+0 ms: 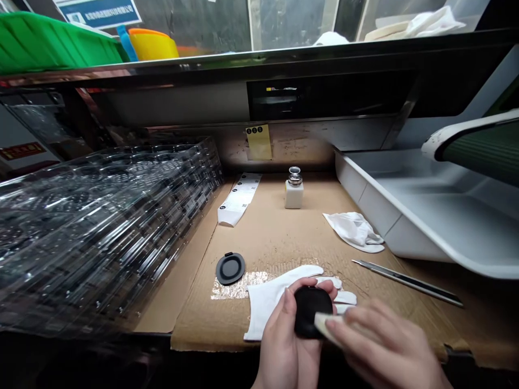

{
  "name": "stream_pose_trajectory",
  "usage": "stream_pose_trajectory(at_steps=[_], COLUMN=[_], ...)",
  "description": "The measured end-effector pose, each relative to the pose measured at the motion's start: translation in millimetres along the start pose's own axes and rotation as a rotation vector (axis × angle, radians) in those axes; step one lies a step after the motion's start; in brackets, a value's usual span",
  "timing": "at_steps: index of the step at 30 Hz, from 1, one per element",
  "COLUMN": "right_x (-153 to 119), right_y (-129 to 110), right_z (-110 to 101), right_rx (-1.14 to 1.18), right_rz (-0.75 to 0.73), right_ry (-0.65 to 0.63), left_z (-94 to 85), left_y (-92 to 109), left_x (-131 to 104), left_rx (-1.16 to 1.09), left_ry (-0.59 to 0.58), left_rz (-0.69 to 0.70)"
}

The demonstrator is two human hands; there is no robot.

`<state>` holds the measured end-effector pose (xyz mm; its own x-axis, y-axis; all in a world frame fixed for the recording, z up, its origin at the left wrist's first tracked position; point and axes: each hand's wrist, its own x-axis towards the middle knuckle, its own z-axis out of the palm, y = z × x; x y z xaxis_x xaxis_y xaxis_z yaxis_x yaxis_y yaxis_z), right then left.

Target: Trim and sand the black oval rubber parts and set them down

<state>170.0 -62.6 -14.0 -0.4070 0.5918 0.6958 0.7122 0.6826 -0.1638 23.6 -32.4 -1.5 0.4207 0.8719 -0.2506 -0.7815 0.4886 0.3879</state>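
My left hand [290,335] cups a black, rounded, palm-sized piece [308,305], fingers wrapped round its edge. My right hand [385,340], smeared by motion, pinches a folded off-white cloth [324,324] whose tip touches the lower right of the black piece. Under my left hand a white glove [267,308] lies flat on the cardboard. To its left is a dark grey round lid-like part [230,268] with a small tab and a ring in its middle.
Stacked clear plastic trays [121,216] fill the left side. Behind are a white pump bottle [294,194] and a label strip [241,197]. At right lie a crumpled white cloth [354,229], a utility knife [409,281] and a large grey bin [421,232]. A shelf [259,62] crosses overhead.
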Motion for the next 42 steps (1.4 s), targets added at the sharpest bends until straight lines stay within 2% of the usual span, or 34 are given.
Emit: stream_pose_trajectory(at_steps=[4,11,14,18,21,23,27,32,34,38,42], right_x=[14.2,7.7,12.3,25.1,26.4,22.1,7.7,1.6,6.5,16.1,12.6], right_y=[17.8,1.1,12.1,36.3,42.7,41.5,35.4,20.0,8.9,-7.5,-1.2], right_z=[-10.4,-1.9,-3.9,-16.0,-24.9,-28.8,-30.2,-22.5,-15.0,-1.9,-9.7], right_rx=[0.031,0.129,0.103,0.052,0.053,0.094,0.207,0.13,0.141,0.185,0.184], right_rz=[0.123,0.028,0.084,0.167,0.278,0.281,0.158,0.087,0.063,0.096,0.087], right_ry=[-0.061,-0.111,-0.127,-0.032,0.049,0.008,-0.15,-0.222,-0.213,-0.119,-0.21], left_z=[-0.7,3.3,3.4,3.9,4.3,3.9,1.6,-0.8,-1.5,-3.3,-5.4], left_y=[-3.5,4.3,2.5,0.4,2.9,4.8,5.2,0.0,-2.9,-5.6,-2.5], left_x=[0.7,0.8,2.4,3.9,4.0,4.4,6.8,8.8,9.5,10.5,9.0], left_rx=[-0.001,-0.009,0.009,0.032,0.004,-0.012,-0.007,0.036,0.03,0.021,0.011], left_ry=[-0.008,0.087,0.049,0.037,0.044,0.04,0.017,0.009,0.006,-0.01,0.004], left_rz=[0.0,0.009,0.007,0.002,-0.05,-0.076,-0.07,-0.051,-0.048,-0.07,-0.07])
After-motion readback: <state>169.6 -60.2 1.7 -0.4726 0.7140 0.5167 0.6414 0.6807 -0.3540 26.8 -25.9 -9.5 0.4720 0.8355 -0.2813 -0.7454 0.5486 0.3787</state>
